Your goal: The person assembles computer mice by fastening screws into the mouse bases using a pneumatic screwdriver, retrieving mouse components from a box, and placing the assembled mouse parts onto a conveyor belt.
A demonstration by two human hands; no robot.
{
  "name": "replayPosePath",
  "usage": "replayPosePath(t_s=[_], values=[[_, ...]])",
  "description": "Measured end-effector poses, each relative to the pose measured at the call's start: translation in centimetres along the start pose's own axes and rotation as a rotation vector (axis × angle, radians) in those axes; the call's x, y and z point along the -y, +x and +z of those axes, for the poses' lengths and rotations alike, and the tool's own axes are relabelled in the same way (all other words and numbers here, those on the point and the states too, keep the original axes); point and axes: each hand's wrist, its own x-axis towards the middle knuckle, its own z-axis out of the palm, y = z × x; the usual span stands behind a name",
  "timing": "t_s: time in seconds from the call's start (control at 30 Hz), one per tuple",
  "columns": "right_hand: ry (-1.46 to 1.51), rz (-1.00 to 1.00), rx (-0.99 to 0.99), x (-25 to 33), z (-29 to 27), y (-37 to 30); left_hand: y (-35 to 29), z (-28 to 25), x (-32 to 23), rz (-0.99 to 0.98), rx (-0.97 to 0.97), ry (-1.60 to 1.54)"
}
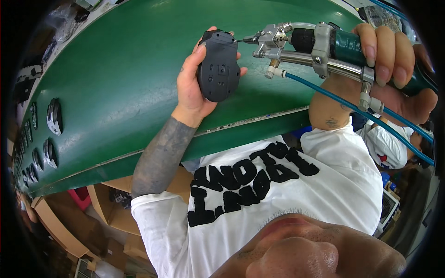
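Note:
My left hand (pixel 191 81) is closed around a black computer mouse (pixel 219 69), held above the green work surface with its underside and screw holes showing. My right hand (pixel 391 55) grips a green-bodied power screwdriver (pixel 346 48) fitted with a metal bracket and rod. The thin driver tip (pixel 245 41) points left and meets the upper right edge of the mouse; whether a screw sits there is too small to tell. A blue air hose (pixel 333 95) runs from the bracket back under my right hand.
The green conveyor-like surface (pixel 125 92) curves across the view with a raised front edge. Several black-and-grey mouse parts (pixel 54 116) lie along its left end. Cardboard boxes (pixel 60 227) stand below at left. Another person in a white shirt (pixel 382 143) is at right.

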Motion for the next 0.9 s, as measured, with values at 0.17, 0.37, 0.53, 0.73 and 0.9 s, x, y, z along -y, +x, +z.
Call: replayPosePath(t_s=[0.17,0.37,0.53,0.73,0.9], values=[[0.037,-0.067,0.026,0.2,-2.4,-1.3,-0.2,0.0,0.1,-0.007,0.012,-0.009],[0.086,-0.141,0.027,-1.1,-2.8,-0.9,-0.1,0.5,0.2,-0.045,-0.005,-0.021],[0.130,-0.175,-0.006,-1.0,-2.5,-0.6,-0.3,0.9,0.1,-0.033,-0.041,-0.029],[0.124,-0.169,-0.022,1.4,-12.7,-7.0,0.6,0.0,0.2,-0.004,-0.106,0.060],[0.120,-0.167,-0.038,2.2,-10.0,-6.3,-0.3,0.3,0.3,-0.082,-0.059,0.007]])
